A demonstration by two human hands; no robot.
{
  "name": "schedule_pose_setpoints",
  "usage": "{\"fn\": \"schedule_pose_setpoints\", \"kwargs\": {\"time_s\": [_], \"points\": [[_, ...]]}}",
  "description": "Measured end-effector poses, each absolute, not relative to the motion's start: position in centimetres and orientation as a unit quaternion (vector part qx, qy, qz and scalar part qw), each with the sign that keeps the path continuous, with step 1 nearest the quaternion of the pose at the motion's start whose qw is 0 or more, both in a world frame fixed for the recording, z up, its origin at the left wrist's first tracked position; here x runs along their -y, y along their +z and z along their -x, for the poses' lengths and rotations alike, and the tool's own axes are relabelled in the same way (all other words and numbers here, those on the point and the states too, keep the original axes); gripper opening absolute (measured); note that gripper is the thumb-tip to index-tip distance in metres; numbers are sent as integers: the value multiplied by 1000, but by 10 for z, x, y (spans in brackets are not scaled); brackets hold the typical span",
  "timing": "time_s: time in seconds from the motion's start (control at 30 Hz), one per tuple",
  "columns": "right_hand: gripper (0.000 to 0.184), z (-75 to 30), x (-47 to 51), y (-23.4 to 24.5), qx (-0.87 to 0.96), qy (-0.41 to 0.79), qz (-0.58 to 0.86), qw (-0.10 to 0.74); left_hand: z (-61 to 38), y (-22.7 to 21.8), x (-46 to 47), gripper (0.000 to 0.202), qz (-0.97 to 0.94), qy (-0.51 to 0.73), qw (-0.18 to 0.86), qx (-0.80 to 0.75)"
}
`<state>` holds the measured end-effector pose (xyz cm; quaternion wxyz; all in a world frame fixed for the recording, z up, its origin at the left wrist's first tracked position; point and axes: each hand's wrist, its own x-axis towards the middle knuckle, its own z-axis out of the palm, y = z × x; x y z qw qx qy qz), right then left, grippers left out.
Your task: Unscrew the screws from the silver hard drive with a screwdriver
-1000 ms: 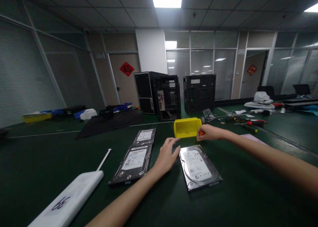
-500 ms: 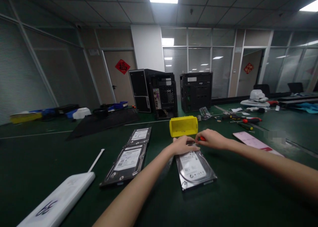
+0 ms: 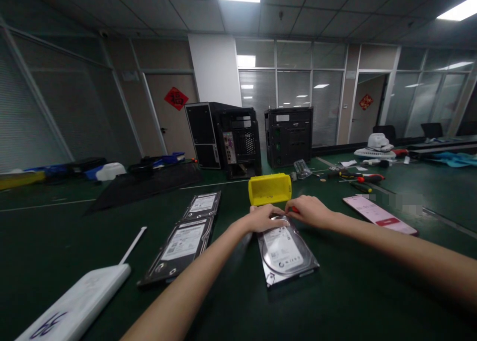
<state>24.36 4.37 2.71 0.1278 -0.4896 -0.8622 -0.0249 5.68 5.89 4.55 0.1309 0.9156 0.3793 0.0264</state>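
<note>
A silver hard drive (image 3: 286, 251) with a white label lies flat on the green table in front of me. My left hand (image 3: 265, 218) grips its far end, fingers across the top. At the drive's far right corner is my right hand (image 3: 307, 211), its fingers pinched round a small red-orange object (image 3: 295, 209). Most of that object is hidden by the fingers, so its kind does not show. Just beyond both hands stands an open yellow bin (image 3: 270, 196). To the left, two more hard drives lie in line, a nearer one (image 3: 186, 239) and a farther one (image 3: 203, 205).
Left front lies a white device (image 3: 80, 301) with a thin white rod. A pink-screened phone (image 3: 378, 215) is on the right. Beyond it are pliers and other hand tools (image 3: 367, 178). Computer cases (image 3: 288, 137) stand at the back, left of them a black mat (image 3: 149, 187).
The view has turned slightly to the right, so everything sits a little farther left. Both hands stay at the drive's far end; less of the red-orange object shows.
</note>
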Motion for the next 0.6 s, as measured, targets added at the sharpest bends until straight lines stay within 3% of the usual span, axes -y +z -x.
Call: {"fn": "schedule_pose_setpoints", "kwargs": {"time_s": [0.6], "points": [[24, -243, -42, 25, 845, 1, 517, 141, -58, 42, -51, 40, -911, 51, 98, -398]]}}
